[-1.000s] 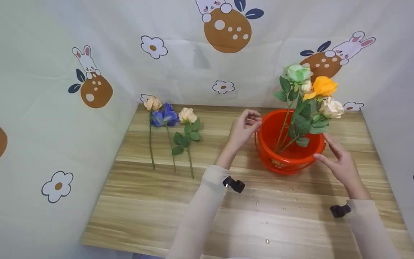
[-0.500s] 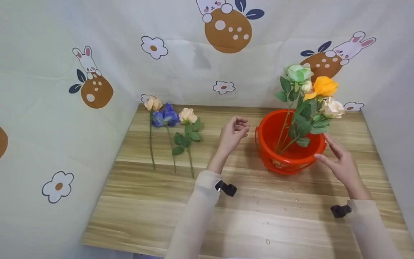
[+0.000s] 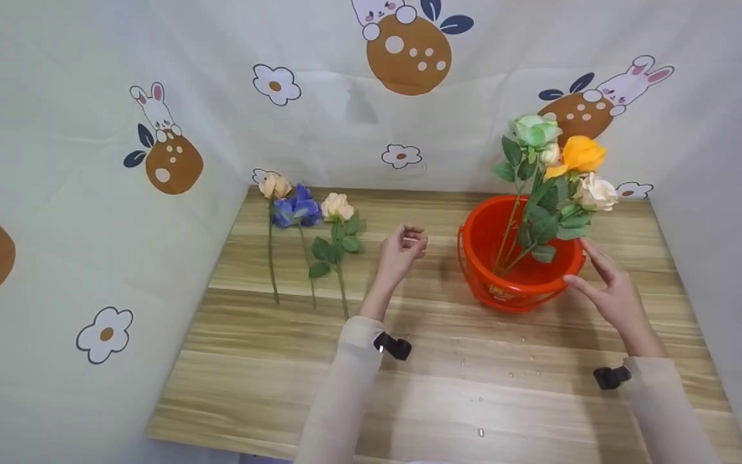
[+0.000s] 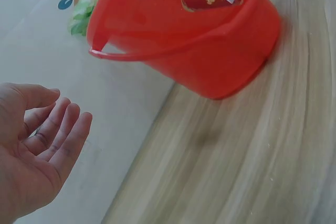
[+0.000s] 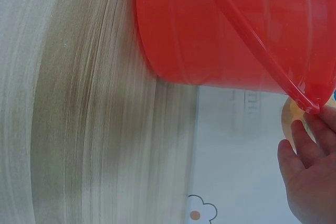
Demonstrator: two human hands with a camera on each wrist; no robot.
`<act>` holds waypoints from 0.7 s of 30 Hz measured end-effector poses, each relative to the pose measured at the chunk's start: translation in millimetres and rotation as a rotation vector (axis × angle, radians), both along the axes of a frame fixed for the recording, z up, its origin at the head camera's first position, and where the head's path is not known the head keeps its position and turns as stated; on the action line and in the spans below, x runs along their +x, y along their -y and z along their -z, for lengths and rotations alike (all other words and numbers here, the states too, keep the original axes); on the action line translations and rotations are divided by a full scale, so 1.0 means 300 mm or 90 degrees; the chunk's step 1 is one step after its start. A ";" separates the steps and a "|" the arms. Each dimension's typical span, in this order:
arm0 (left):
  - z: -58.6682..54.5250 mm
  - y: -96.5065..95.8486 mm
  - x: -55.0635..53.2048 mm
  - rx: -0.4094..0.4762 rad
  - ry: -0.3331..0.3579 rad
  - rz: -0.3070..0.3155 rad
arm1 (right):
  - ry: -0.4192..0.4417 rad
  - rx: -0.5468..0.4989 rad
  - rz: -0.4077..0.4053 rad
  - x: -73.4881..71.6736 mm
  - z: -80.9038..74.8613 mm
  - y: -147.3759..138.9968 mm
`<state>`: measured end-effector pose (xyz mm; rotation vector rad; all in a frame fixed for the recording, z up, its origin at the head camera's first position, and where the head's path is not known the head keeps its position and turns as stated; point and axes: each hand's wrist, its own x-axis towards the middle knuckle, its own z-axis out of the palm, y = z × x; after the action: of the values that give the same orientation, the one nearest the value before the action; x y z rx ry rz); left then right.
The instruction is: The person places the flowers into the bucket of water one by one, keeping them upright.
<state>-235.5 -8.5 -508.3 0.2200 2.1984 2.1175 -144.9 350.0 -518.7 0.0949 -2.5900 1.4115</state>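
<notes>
Bucket (image 3: 480,229), red and upright, stands near the back edge of the counter (image 3: 248,374), well over towards the back right corner; the left hand (image 3: 402,252) has just come away from its left side and now hangs between it and a leafy peach rose (image 3: 337,207), apart from both; that grip is slack, fingers loosely bent, with hold of nothing. Right hand (image 3: 609,293) has hardly moved; its thumb is at the front of the bucket and its fingers reach along the right side, the grip spread and nearly straight, touching by one end of the handle (image 5: 253,36) without wrapping round it; so any steadying seems to fall to the right hand alone, while the left looks free.

Counted: one bucket; in it one green rose (image 3: 535,131), one orange flower (image 3: 582,154), one cream rose (image 3: 598,192) and one small pale bud (image 3: 549,154), all leaning towards the back right corner; their leaves (image 3: 543,225) crowd too closely to count; three flowers lie loose towards the counter's left edge, heads at the back edge: an outer peach rose (image 3: 274,187), a purple flower (image 3: 297,209) in the middle, and the leafy one nearest the bucket.
</notes>
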 end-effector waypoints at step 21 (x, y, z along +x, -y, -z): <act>0.096 0.193 0.036 -0.049 0.039 -0.052 | -0.009 -0.019 -0.002 -0.016 0.045 -0.021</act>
<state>-224.7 -66.4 -536.9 0.0599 2.2863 2.0446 -149.7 356.4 -532.3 0.1051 -2.5572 1.4448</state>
